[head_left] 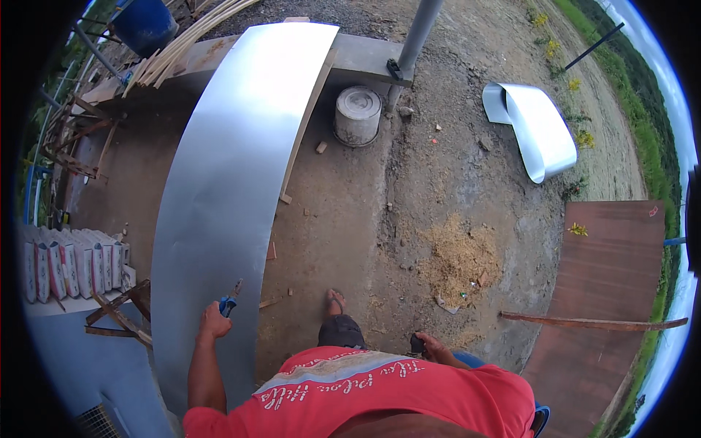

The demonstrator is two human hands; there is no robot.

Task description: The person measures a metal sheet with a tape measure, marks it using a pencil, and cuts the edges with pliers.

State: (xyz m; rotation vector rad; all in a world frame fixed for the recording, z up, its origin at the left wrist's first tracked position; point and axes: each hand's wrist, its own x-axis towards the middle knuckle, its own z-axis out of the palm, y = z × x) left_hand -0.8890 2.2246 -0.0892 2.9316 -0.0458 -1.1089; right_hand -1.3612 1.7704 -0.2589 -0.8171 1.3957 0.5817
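Note:
A long, shiny sheet of metal (219,168) stretches away from me on the left, raised above the ground. My left hand (214,321) is closed around a pair of pliers (229,302) with blue handles. The jaws point away from me over the near part of the sheet; whether they touch it I cannot tell. Beside my right hip, my right hand (437,350) has its fingers closed on a small dark object (418,343) whose kind does not show.
A round, cement-crusted container (358,117) stands right of the sheet. Farther right lie a curled metal sheet (544,131), a sawdust heap (460,252) and a brown panel (584,292) with a wooden strip (591,322) across it. Stacked bags (77,263) and wooden trestle legs (120,314) are at left.

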